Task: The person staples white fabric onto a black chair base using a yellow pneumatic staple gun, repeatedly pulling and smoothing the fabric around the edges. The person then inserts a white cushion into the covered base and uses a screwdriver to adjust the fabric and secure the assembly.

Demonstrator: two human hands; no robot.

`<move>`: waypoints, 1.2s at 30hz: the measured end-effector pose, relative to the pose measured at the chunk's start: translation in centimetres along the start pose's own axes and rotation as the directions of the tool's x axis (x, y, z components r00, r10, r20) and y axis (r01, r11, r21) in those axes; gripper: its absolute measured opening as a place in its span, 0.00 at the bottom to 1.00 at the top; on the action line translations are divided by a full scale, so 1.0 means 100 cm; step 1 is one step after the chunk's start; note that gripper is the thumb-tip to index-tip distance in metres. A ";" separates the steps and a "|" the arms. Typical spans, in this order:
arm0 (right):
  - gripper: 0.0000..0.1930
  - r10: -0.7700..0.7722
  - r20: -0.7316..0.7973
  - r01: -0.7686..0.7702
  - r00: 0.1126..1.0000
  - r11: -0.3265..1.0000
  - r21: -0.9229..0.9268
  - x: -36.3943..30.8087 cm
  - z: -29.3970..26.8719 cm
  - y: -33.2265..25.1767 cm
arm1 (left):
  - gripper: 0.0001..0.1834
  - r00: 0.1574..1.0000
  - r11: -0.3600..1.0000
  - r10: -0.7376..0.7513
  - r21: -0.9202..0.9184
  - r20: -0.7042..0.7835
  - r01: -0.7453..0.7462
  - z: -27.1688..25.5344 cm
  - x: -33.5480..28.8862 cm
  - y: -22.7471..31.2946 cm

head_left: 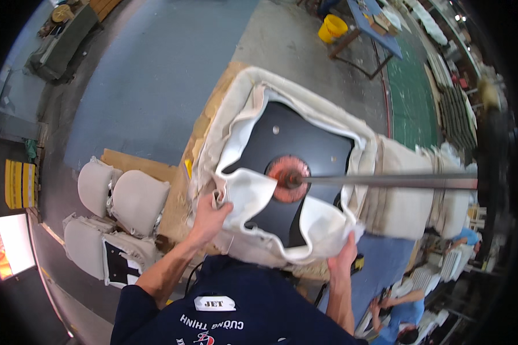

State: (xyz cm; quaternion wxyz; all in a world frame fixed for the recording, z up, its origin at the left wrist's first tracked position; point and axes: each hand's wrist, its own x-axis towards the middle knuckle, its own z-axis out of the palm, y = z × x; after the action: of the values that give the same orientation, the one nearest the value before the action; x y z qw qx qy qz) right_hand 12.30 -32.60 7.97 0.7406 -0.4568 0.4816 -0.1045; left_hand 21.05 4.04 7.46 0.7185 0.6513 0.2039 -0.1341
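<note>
The cream fabric cover (pixel 253 195) is gripped by left hand (pixel 208 214) fingers and right hand (pixel 344 257) fingers.

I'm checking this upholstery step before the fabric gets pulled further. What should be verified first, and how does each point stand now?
1. Left hand has a grip on the cream fabric cover: ok.
2. Right hand holds the cover's lower edge: ok.
3. Black seat base exposed in the middle: ok.
4. Metal rod seated in the orange hub: cannot tell.
5. Fabric free of the hub: not ok, a flap lies beside it.
</note>
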 end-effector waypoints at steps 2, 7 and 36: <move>0.27 0.024 -0.028 -0.021 0.999 0.995 0.093 0.002 -0.013 0.004 | 0.07 1.000 1.000 0.016 -0.007 0.014 -0.016 -0.013 -0.012 -0.009; 0.28 -0.147 -0.119 0.163 0.982 0.976 0.141 -0.027 -0.079 0.021 | 0.03 0.960 0.943 0.238 -0.201 -0.145 -0.265 -0.061 -0.020 -0.020; 0.17 0.043 0.833 0.495 0.552 0.787 -0.368 -0.176 -0.093 0.152 | 0.14 0.803 0.783 0.380 -0.302 -0.459 -0.544 -0.158 -0.096 0.090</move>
State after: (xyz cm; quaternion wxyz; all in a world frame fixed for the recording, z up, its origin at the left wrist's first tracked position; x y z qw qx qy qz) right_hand -8.67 -18.95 5.93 0.6830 -0.7115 0.0326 0.1621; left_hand 14.84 20.07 18.85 0.7991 0.5244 0.1913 0.2231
